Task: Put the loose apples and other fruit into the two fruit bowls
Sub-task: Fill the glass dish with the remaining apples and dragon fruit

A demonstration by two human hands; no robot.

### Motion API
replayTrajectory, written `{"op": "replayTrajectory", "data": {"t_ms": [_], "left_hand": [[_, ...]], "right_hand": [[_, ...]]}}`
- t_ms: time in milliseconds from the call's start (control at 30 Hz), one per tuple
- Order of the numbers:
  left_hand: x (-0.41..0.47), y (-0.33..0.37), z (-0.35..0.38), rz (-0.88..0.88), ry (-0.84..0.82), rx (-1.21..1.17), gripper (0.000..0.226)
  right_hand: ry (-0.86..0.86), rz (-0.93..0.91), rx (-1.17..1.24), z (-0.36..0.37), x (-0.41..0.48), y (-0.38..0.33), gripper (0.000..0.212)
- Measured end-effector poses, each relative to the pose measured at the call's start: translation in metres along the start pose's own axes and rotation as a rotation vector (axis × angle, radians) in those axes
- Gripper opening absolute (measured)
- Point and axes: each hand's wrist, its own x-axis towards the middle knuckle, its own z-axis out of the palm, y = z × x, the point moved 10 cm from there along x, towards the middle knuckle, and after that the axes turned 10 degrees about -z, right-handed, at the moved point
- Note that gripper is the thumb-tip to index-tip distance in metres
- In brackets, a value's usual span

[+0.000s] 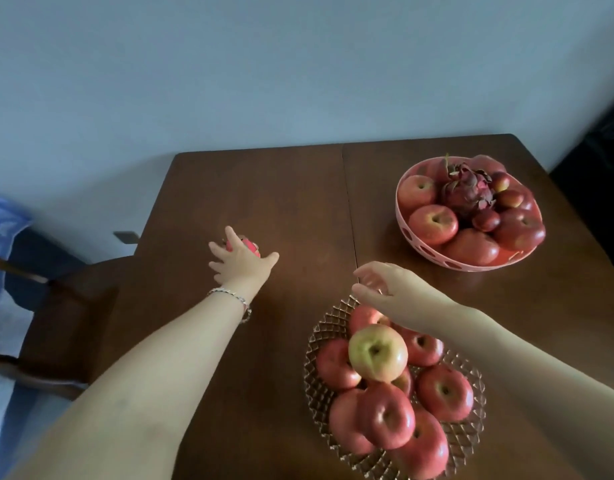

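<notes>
My left hand [241, 263] reaches toward the left edge of the table [291, 188], fingers spread apart over the one loose red fruit [250, 244] in sight and not yet closed round it. My right hand [388, 284] hovers over the far rim of the glass bowl [324, 327] by the near edge. Its fingers are loosely curled and empty, likely ready to steady the heaped apples, topped by a yellow-green apple [378, 353]. The pink bowl [400, 209] near the far right corner looks full too, a dragon fruit [468, 190] on top, so room seems tight.
</notes>
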Motion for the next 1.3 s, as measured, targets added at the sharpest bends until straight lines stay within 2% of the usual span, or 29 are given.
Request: {"op": "replayTrajectory", "data": {"t_ms": [100,233,333,433,500,567,633,733,767,800,900,1000,1100,1300], "left_hand": [[0.025,-0.019,0.007,-0.118,-0.020,-0.003,0.103],[0.037,-0.026,0.002,-0.064,0.005,-0.101,0.077],[0.017,-0.018,0.002,-0.053,-0.110,-0.320,0.067],[-0.032,0.026,-0.008,0.149,-0.219,-0.470,0.062],[-0.082,0.056,-0.016,0.279,-0.314,-0.573,0.061],[-0.135,0.079,-0.017,0.388,-0.428,-0.609,0.065],[-0.183,0.096,-0.011,0.520,-0.517,-0.559,0.066],[-0.242,0.101,0.017,0.717,-0.682,-0.318,0.081],[-0.255,0.095,0.028,0.766,-0.705,-0.208,0.085],[-0.263,0.088,0.035,0.833,-0.659,-0.075,0.084],[-0.281,0.062,0.049,1.084,-0.283,0.347,0.066],[-0.284,0.027,0.079,1.045,-0.213,0.563,0.063],[-0.277,0.011,0.090,0.995,-0.197,0.608,0.070],[-0.272,0.004,0.092,1.012,-0.219,0.559,0.066]], "right_hand": [[0.034,0.031,0.007,-0.001,0.002,-0.001,0.031],[0.073,0.070,0.010,-0.003,0.003,0.005,0.024],[0.195,0.106,0.025,-0.016,-0.001,0.010,0.019],[0.353,0.177,0.187,-0.034,-0.005,0.008,0.028],[0.324,0.205,0.435,-0.033,-0.006,0.000,0.046],[0.272,0.202,0.737,-0.028,-0.014,-0.010,0.052],[0.291,0.185,0.920,-0.032,-0.030,-0.012,0.046],[0.409,0.193,0.965,-0.045,-0.071,0.008,0.036],[0.449,0.212,0.948,-0.047,-0.088,0.019,0.034],[0.484,0.242,0.911,-0.049,-0.104,0.031,0.034],[0.502,0.359,0.676,-0.047,-0.136,0.062,0.042],[0.430,0.423,0.458,-0.033,-0.149,0.074,0.050],[0.343,0.442,0.299,-0.010,-0.151,0.071,0.062],[0.226,0.504,-0.011,0.010,-0.149,0.074,0.077]]}}
